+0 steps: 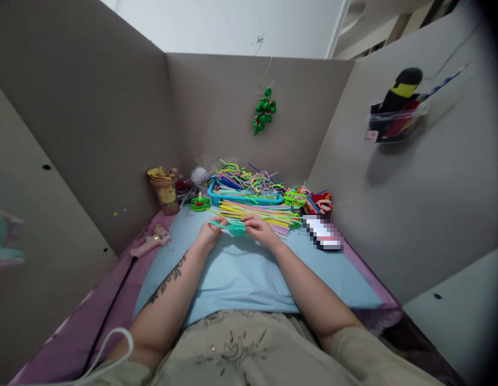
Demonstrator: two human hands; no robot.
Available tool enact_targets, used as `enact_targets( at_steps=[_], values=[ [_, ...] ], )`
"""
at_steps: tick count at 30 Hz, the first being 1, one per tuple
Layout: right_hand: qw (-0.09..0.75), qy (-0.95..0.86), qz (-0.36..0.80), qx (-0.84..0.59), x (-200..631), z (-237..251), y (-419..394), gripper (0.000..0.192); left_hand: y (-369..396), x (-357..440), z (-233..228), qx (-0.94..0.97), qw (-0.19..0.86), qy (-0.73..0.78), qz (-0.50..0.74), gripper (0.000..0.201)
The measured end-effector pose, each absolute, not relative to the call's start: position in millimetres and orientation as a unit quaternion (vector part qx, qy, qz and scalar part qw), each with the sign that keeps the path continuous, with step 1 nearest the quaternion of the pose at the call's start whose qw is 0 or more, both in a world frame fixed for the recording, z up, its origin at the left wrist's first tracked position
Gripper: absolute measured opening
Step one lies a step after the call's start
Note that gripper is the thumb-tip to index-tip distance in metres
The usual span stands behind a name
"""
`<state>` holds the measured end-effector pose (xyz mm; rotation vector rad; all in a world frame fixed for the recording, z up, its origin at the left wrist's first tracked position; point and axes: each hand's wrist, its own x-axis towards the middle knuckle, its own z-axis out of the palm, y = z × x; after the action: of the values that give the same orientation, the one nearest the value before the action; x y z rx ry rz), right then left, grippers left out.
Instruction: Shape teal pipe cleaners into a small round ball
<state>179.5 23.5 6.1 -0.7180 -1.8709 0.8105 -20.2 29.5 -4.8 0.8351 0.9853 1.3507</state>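
Between my hands, just above the light blue table cover [249, 279], is a teal piece of bent pipe cleaner [236, 228]. My left hand [211, 231] pinches a teal strand of it, whose end pokes out to the left. From the other side, my right hand [259, 229] grips the right edge of the same piece with fingers and thumb. Directly behind lie straight pipe cleaners [257, 212] in yellow, pink and green. A green figure [200, 202] with red on it sits beyond my left hand.
A blue tray [249, 200] heaped with pipe cleaners stands at the back. To the left are a tumbler [165, 193] and a pink glue gun [151, 242] with a black cord. A phone [324, 234] lies to the right. Grey panels enclose the table; a green ornament [265, 111] hangs behind.
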Motion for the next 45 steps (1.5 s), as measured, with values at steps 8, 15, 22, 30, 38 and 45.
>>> enact_targets(
  at_steps=[8, 15, 22, 30, 38, 45],
  values=[
    [0.454, -0.738, 0.362, -0.344, 179.0, 5.6, 21.8, 0.021, 23.9, -18.2, -0.2, 0.449, 0.505, 0.435, 0.595, 0.035],
    [0.447, -0.749, 0.316, -0.373, 178.9, 3.0, 21.8, 0.019, 23.8, -18.8, 0.6, 0.39, 0.518, 0.431, 0.627, 0.043],
    [0.429, -0.777, 0.298, -0.353, 177.7, 8.0, 18.8, 0.017, 28.3, -23.5, -1.7, 0.346, 0.559, 0.412, 0.631, 0.036],
    [0.435, -0.775, 0.291, -0.356, 174.8, 3.4, 20.2, 0.019, 29.3, -24.3, -8.6, 0.433, 0.535, 0.429, 0.585, 0.028],
    [0.452, -0.76, 0.269, -0.382, 173.8, -0.7, 22.6, 0.018, 19.8, -19.0, -1.1, 0.467, 0.519, 0.426, 0.575, 0.034],
    [0.466, -0.746, 0.256, -0.402, 173.6, 1.2, 21.4, 0.018, 24.4, -24.8, 0.7, 0.467, 0.369, 0.465, 0.656, 0.024]
  ],
)
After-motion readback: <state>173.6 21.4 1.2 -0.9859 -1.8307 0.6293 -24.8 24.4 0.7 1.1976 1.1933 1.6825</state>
